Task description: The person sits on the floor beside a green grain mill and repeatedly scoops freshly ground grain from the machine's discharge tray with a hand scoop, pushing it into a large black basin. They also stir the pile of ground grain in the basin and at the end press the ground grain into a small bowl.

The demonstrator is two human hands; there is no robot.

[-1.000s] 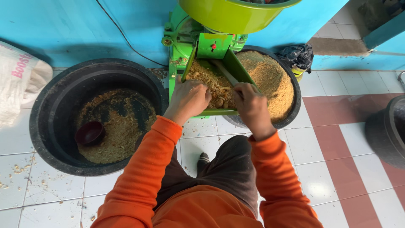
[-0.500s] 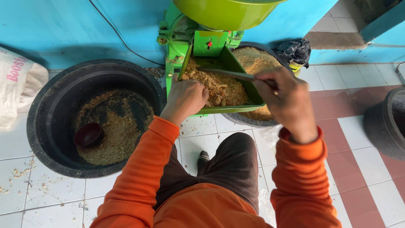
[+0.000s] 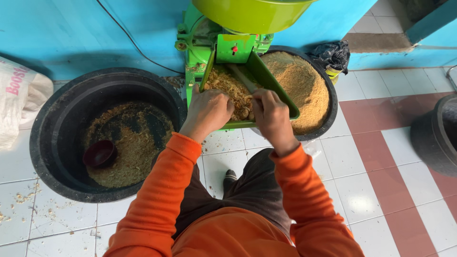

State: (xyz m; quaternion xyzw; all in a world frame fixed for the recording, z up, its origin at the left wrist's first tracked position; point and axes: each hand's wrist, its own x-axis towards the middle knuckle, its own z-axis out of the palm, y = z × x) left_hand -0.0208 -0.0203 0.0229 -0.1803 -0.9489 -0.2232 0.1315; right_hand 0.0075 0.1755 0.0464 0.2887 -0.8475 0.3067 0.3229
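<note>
Right hand (image 3: 272, 114) is back from the tray's right edge, fingers closed round a thin stick poking the coarse feed (image 3: 228, 88) in the green chute tray (image 3: 271, 83), left hand (image 3: 208, 112) curled on its near rim.

Three black tubs: one (image 3: 57, 138) left holding husk, one (image 3: 328, 85) under the chute, one (image 3: 435, 138) at the right edge. One green machine (image 3: 200, 38), one red scoop (image 3: 99, 153), one white sack (image 3: 19, 100), two hands (image 3: 208, 110) (image 3: 271, 112).

The chute (image 3: 266, 78) holds husks between two tubs: one (image 3: 57, 143) left containing a bowl (image 3: 99, 153), another (image 3: 328, 109) right behind it.
</note>
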